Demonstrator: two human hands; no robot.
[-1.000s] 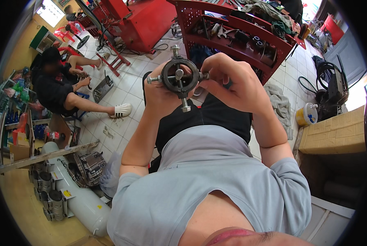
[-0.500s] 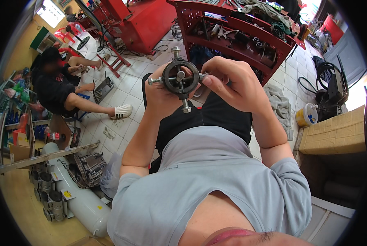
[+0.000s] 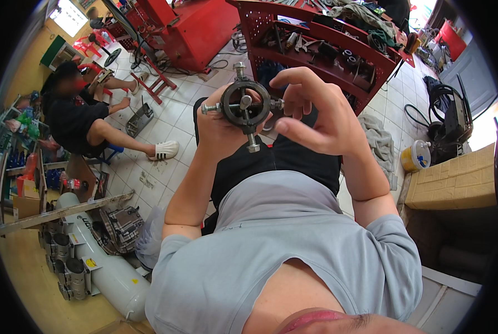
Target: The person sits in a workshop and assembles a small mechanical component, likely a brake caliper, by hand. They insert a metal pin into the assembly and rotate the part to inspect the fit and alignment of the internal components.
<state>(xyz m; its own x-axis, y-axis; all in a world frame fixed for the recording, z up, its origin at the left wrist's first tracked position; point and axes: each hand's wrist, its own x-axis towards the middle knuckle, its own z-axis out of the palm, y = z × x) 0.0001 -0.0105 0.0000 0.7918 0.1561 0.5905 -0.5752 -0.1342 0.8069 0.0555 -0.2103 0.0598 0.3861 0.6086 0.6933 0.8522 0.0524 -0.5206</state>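
Note:
A dark round metal ring (image 3: pixel 226 115) with bolts screwed in around its rim is held up over my lap. My left hand (image 3: pixel 211 131) is closed on it from behind and from the left, and part of its grip is hidden by the ring. One bolt (image 3: pixel 253 143) points toward me, another (image 3: pixel 238 71) away, and others stick out to the sides. My right hand (image 3: pixel 316 114) is open at the right side, thumb and fingers spread around the right-hand bolt (image 3: pixel 277 104) without gripping it.
Ahead stands a red tool cart (image 3: pixel 316 61) loaded with tools and rags. A seated person (image 3: pixel 73 111) works at the left beside a grey metal tray (image 3: pixel 140 121). A white tank (image 3: pixel 107 267) lies at lower left. Right are a white bucket (image 3: pixel 416 156) and a yellow padded seat (image 3: pixel 455 181).
My right thumb and fingers have let go of the right-hand bolt and spread apart. The left hand and the ring have hardly moved. The seated person's arms have shifted.

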